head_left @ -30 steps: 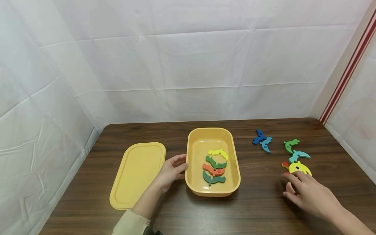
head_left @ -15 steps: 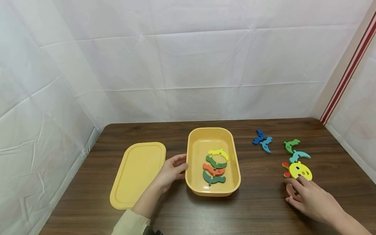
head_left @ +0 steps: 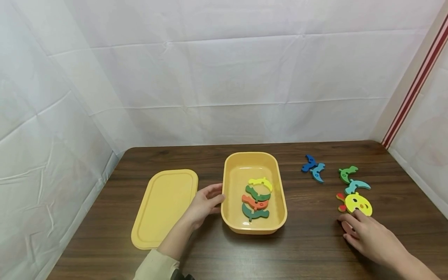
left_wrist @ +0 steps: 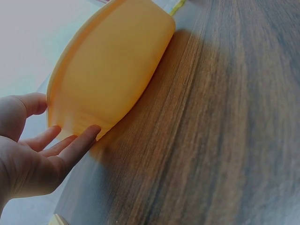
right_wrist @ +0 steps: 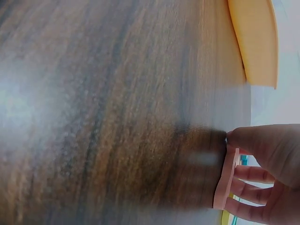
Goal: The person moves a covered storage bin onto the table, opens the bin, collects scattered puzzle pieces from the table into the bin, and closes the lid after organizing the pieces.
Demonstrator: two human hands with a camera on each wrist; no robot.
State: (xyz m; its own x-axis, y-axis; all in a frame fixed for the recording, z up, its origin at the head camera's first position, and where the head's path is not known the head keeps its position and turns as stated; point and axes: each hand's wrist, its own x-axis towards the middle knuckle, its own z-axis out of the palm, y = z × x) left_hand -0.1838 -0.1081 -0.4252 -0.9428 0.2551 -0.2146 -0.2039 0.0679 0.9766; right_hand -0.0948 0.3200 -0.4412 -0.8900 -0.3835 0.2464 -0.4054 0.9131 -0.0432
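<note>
My right hand (head_left: 373, 236) pinches a pink curved puzzle piece (right_wrist: 226, 180) between thumb and fingers, low over the table; the hand covers most of it in the head view. Just beyond the fingertips lies a round yellow face piece (head_left: 357, 203) with red antennae. My left hand (head_left: 203, 206) touches the left side of a yellow plastic box (head_left: 226, 171), thumb at the rim and fingers extended along the outer wall (left_wrist: 108, 70). Inside the box lie several curved pieces: a yellow one (head_left: 266, 183), an orange one (head_left: 255, 202) and green ones (head_left: 254, 214).
A yellow lid (head_left: 166, 208) lies flat left of the box. Dark blue (head_left: 308, 163) and light blue (head_left: 317, 173) pieces lie at the back right, with green (head_left: 346, 174) and turquoise (head_left: 357, 184) pieces nearer the right edge. White cloth (head_left: 224, 77) hangs behind the table.
My right hand has drawn slightly back toward me from the yellow face piece, with the pink piece in its fingers, uncovering more of the face. The left hand and box stay put.
</note>
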